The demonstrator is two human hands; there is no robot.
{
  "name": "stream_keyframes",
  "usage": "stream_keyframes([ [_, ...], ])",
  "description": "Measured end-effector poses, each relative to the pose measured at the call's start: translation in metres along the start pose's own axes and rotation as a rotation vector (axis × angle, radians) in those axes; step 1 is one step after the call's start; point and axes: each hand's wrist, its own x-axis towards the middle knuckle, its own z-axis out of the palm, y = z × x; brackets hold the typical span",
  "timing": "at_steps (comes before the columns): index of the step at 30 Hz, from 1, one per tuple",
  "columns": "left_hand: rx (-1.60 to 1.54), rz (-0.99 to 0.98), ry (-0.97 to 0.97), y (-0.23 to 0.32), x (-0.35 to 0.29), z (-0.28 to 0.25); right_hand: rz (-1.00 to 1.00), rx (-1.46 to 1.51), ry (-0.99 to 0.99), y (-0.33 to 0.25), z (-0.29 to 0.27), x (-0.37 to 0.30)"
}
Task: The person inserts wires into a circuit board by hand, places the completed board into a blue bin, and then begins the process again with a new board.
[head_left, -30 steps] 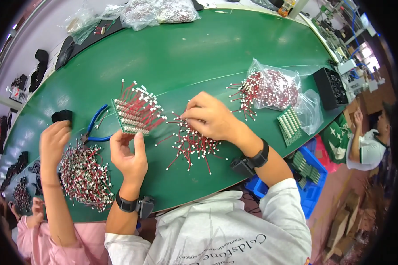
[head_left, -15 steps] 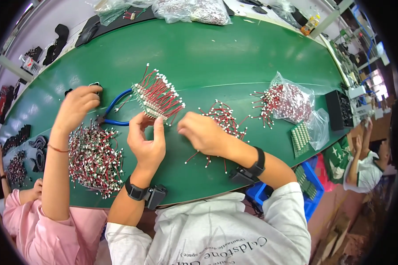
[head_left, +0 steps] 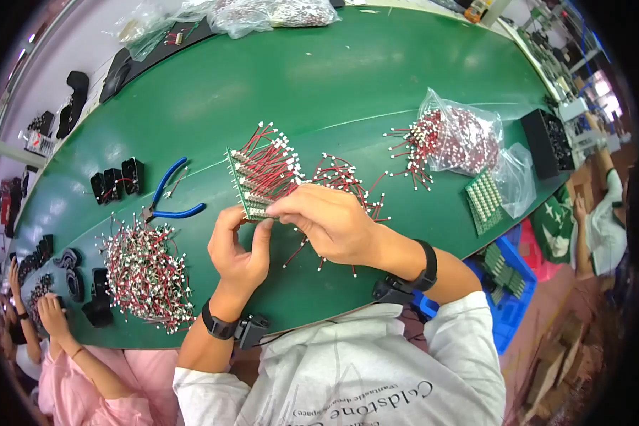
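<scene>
Circuit board (head_left: pixel 246 186) with rows of white sockets and red wires (head_left: pixel 271 165) sits tilted just left of the frame's centre, its lower edge pinched between thumb and fingers of the left hand (head_left: pixel 238 247). From the right, the right hand (head_left: pixel 339 226) brings its thumb and fingertips nearly together at that same edge; whether they grip a connector cannot be told. Behind this hand spreads a loose wire cluster (head_left: pixel 341 175). Blue-handled pliers (head_left: pixel 179 213) lie left of centre, above a larger wire heap (head_left: pixel 148 277); a clear bag (head_left: pixel 468 142) of wires and a second board (head_left: pixel 484 202) lie right of centre.
</scene>
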Motion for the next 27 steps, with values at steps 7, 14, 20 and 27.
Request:
stream_keyframes([
  [7,0.071,0.069,-0.037,0.0019,-0.002,-0.001,0.137,0.015,0.018,0.0013,0.0024,-0.0061],
  [14,0.102,0.151,-0.07,0.0077,-0.0003,-0.0001,0.074,-0.041,0.019,0.0013,0.0037,-0.0064],
  [20,0.091,0.134,-0.106,0.0086,0.0007,-0.002,-0.035,-0.103,0.065,0.0024,0.0074,-0.0041],
  [27,0.099,0.135,-0.124,0.009,0.0002,-0.0007,-0.077,-0.259,0.025,0.001,0.0031,-0.007],
])
